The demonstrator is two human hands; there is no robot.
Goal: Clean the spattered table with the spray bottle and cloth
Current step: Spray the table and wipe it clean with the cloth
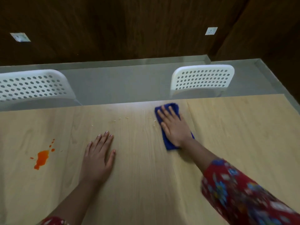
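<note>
Here we see the right hand laid flat on the blue cloth, fingers straight and slightly spread, pressing it against the pale wooden table near the far edge, right of the middle; the cloth shows past the fingertips and below the heel of the palm. The left hand rests palm down on the bare tabletop, nearer to us and well apart from the cloth, its fingers straight, relaxed and holding nothing. Toward the far edge we make out a thin line of pale specks, the last of them just beside the cloth. An orange spatter ringed by small drops lies on the left part of the table, well apart from both hands. A red patterned sleeve covers the right forearm. Beyond the table stand a white perforated chair at the left and a second chair at the right, before a dark wood wall
</note>
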